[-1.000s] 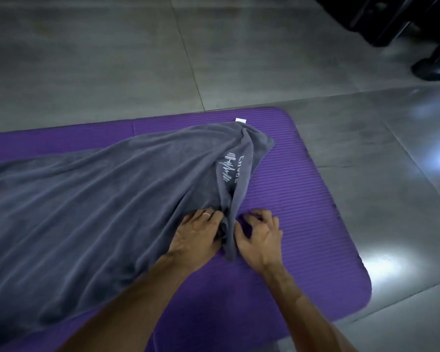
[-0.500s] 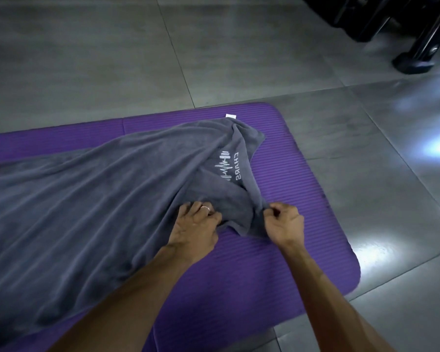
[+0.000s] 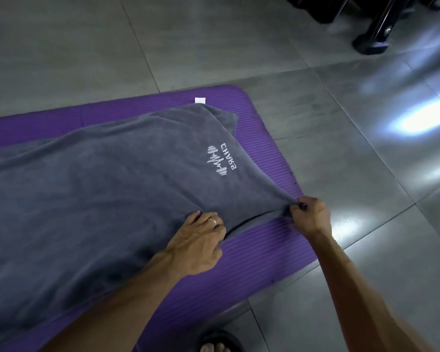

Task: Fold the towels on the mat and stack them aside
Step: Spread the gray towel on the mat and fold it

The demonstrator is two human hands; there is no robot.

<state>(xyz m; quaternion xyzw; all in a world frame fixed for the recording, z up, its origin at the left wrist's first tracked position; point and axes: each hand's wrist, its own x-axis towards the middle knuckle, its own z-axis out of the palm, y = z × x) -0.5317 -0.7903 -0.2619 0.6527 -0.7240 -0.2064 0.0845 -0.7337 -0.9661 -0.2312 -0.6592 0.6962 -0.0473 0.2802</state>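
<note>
A large grey towel [image 3: 99, 189] with a white embroidered logo lies spread over the purple mat [image 3: 262, 158], reaching past the left edge of view. My right hand [image 3: 310, 214] pinches the towel's near right corner and holds it stretched out to the right, just above the mat. My left hand [image 3: 201, 237], with a ring on one finger, grips the towel's near edge further left, fingers curled over the cloth. A white tag [image 3: 200, 100] shows at the towel's far corner.
The mat lies on a grey tiled floor [image 3: 366, 174] with bright light reflections at the right. Dark equipment legs [image 3: 374, 39] stand at the top right. A sandalled foot [image 3: 219, 344] is at the bottom edge, beside the mat.
My right hand has pulled the towel corner out to the right, flattening the bunched end so the logo lies open. My left hand has stayed on the near edge.
</note>
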